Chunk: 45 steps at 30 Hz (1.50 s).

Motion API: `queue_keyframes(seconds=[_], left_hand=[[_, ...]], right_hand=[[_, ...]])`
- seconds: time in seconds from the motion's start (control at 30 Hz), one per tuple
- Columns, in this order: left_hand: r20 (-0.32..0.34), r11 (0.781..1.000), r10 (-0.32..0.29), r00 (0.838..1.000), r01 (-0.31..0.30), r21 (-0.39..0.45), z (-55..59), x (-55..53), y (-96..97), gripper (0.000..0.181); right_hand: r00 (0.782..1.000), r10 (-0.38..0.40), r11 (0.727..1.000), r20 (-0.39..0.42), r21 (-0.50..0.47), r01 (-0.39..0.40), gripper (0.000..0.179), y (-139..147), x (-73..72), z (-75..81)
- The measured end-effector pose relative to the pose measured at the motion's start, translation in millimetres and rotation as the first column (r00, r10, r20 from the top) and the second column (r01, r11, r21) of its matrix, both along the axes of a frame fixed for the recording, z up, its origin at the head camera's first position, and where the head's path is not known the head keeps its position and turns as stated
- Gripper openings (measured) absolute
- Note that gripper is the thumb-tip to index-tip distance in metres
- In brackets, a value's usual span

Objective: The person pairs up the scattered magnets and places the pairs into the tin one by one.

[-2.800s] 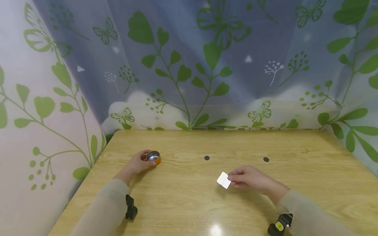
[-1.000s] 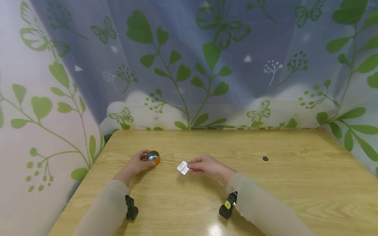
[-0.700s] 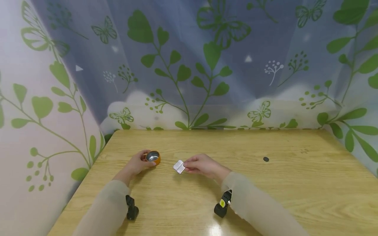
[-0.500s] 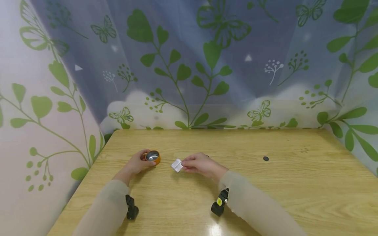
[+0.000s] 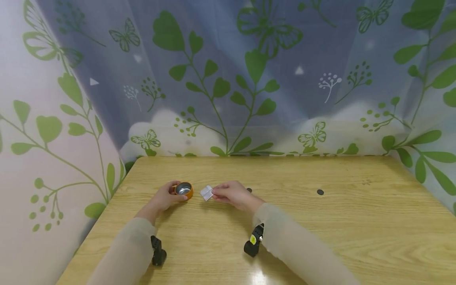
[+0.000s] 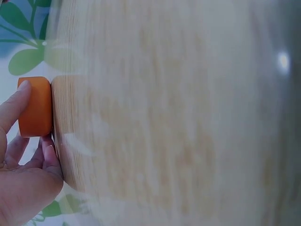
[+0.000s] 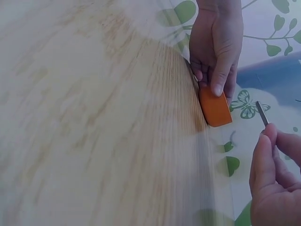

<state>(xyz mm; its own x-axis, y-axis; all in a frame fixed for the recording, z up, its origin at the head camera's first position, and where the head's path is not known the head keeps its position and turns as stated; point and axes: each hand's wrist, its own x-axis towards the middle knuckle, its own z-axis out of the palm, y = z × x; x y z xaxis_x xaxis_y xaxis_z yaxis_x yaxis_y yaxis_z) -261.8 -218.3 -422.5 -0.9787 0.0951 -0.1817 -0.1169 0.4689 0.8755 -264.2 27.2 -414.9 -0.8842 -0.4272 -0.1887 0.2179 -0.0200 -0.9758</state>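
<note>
A small orange cup (image 5: 190, 193) with a shiny metal inside stands upright on the table. My left hand (image 5: 166, 199) grips its side, thumb in front and fingers behind; the left wrist view shows the thumb lying along the orange wall (image 6: 36, 113). Just right of the cup, apart from it, my right hand (image 5: 233, 194) pinches a thin silvery square plate (image 5: 206, 193) with a seam across its middle. Seen edge-on in the right wrist view, the plate (image 7: 261, 113) is held up between thumb and fingertips, above the table.
Two dark round discs lie flat on the wooden table (image 5: 320, 245): one disc (image 5: 249, 190) is partly covered by my right hand, the other disc (image 5: 320, 192) sits farther right. A patterned curtain (image 5: 228, 79) hangs along the table's back edge.
My right hand has carried the silvery plate leftwards and slightly farther back, from the table's middle to near the cup. My left hand has stayed on the cup, which has not moved.
</note>
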Motion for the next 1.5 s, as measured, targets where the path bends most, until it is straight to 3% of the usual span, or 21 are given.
queue_keyframes(seconds=[0.33,0.53,0.7,0.87,1.03,1.17,1.27,1.4,1.5], left_hand=[[-0.015,1.000,-0.003,1.000,0.003,0.007,-2.6,-1.3,-0.9,0.061],[-0.003,1.000,-0.003,1.000,0.003,0.007,-2.7,-1.4,0.7,0.064],[-0.003,1.000,-0.003,1.000,0.003,0.004,-3.6,-3.4,1.6,0.064],[-0.004,1.000,-0.009,1.000,0.009,0.002,-6.9,-6.3,3.5,0.062],[0.003,1.000,-0.005,1.000,0.005,0.009,-8.0,-6.5,4.0,0.064],[0.013,1.000,-0.011,1.000,0.011,-0.002,-5.8,-4.4,2.5,0.066],[0.015,1.000,-0.007,1.000,0.007,-0.002,-4.0,-3.2,0.4,0.065],[0.012,1.000,-0.001,1.000,0.001,0.005,-2.3,-2.6,-1.5,0.063],[0.011,1.000,-0.008,1.000,0.008,0.015,-2.5,-3.9,-1.9,0.063]], right_hand=[[0.999,-0.031,1.000,-0.015,0.001,0.031,0.029,-19.7,-8.3,1.0],[0.996,-0.082,0.996,-0.018,0.044,0.082,0.027,-33.6,-15.4,-0.6],[0.990,-0.142,0.990,-0.022,0.000,0.143,0.025,-51.4,-21.1,-5.3],[0.971,-0.231,0.973,-0.066,-0.012,0.231,0.021,-67.4,-22.4,-8.3],[0.954,-0.224,0.962,-0.198,0.111,0.249,0.014,-78.6,-21.4,-11.0],[0.911,-0.135,0.921,-0.390,0.290,0.260,0.006,-83.3,-20.1,-10.0],[0.859,-0.031,0.871,-0.512,0.408,0.274,0.005,-86.3,-20.2,-5.0],[0.810,0.108,0.798,-0.577,0.536,0.275,0.006,-90.5,-22.2,0.9],[0.801,0.182,0.756,-0.570,0.602,0.256,0.006,-92.6,-23.8,3.2]])
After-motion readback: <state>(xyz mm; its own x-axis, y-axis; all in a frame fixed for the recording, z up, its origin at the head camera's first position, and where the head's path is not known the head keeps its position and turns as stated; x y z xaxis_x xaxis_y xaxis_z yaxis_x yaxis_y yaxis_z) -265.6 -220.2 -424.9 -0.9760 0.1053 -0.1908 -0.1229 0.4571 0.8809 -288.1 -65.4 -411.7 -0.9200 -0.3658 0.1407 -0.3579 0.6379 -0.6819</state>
